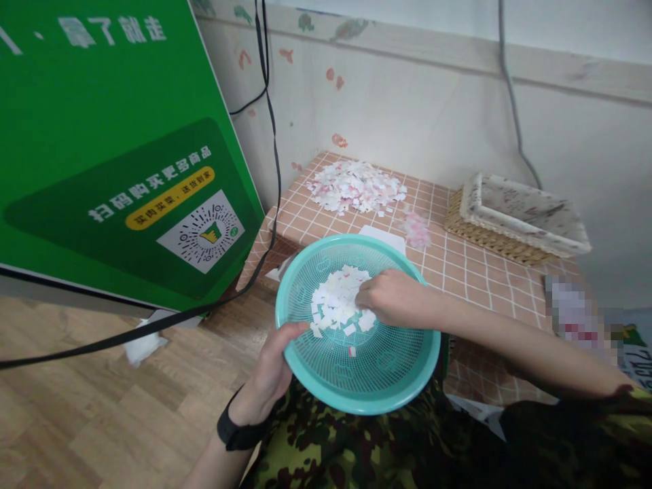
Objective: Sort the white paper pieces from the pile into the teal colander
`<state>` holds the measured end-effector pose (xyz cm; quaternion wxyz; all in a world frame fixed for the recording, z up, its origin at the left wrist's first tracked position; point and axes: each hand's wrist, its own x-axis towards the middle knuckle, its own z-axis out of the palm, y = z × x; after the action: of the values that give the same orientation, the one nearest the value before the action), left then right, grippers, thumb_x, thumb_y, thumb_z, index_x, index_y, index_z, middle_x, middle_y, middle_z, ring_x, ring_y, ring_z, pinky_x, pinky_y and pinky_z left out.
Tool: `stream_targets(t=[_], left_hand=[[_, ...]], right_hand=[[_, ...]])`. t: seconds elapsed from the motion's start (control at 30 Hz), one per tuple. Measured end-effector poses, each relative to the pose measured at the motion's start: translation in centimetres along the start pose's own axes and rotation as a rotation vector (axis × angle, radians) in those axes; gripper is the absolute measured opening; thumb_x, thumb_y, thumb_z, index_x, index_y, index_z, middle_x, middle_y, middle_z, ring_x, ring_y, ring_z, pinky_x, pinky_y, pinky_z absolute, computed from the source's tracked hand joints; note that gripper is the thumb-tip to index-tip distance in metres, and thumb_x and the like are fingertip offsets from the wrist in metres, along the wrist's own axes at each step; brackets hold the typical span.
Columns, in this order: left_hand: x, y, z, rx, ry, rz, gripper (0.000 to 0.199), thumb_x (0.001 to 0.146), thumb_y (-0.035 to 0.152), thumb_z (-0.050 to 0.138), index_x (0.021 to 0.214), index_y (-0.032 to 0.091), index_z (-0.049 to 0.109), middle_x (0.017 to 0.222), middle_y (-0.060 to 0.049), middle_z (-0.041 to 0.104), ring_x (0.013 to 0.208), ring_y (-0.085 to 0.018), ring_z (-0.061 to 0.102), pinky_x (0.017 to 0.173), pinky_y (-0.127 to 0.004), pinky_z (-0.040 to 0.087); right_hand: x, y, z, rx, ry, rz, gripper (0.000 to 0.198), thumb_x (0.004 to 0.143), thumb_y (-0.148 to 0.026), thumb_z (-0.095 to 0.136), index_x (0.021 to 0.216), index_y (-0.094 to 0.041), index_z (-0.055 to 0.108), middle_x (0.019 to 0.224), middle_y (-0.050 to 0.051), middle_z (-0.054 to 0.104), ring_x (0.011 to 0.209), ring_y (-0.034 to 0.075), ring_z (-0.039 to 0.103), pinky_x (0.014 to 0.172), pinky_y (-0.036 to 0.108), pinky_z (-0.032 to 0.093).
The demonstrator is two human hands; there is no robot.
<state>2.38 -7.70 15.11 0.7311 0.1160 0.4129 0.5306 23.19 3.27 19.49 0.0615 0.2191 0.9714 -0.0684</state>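
Observation:
A turquoise plastic colander (351,390) rests tilted above my lap. My left hand (275,360) grips its near left rim, thumb over the edge and fingers underneath. Small white paper scraps (333,299) lie heaped in the colander, and one red-and-white piece (352,352) sits apart, nearer to me. Reaching in from the right, my right hand (390,297) has its fingers curled together at the right side of the heap, pinching at the scraps. The fingertips are partly hidden among them.
Behind the colander, a larger pile of paper scraps (356,187) covers part of the checked tablecloth (458,278). Pink bits (416,229) lie beside it. A lined wicker basket (514,217) stands at right. A black cable (275,170) hangs before the green cabinet (102,88).

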Motion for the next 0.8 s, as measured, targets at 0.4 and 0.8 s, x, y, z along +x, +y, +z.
stream_targets(t=[0.4, 0.8], left_hand=[[-0.2, 0.1, 0.0, -0.003, 0.002, 0.003, 0.038, 0.073, 0.021, 0.061, 0.11, 0.012, 0.065, 0.098, -0.01, 0.072, 0.097, -0.031, 0.063, 0.089, -0.042, 0.046], [-0.2, 0.0, 0.2, 0.025, 0.003, 0.016, 0.044, 0.073, 0.02, 0.061, 0.117, 0.013, 0.061, 0.102, -0.009, 0.071, 0.097, -0.031, 0.063, 0.089, -0.042, 0.046]], right_hand=[[0.0, 0.8, -1.8, 0.26, 0.059, 0.023, 0.021, 0.081, -0.013, 0.048, 0.087, -0.02, 0.067, 0.077, 0.003, 0.067, 0.071, 0.013, 0.056, 0.061, 0.026, 0.03], [0.4, -1.3, 0.8, -0.001, -0.045, -0.019, 0.013, 0.08, -0.015, 0.053, 0.07, -0.015, 0.061, 0.063, 0.005, 0.061, 0.059, 0.014, 0.052, 0.054, 0.028, 0.027]])
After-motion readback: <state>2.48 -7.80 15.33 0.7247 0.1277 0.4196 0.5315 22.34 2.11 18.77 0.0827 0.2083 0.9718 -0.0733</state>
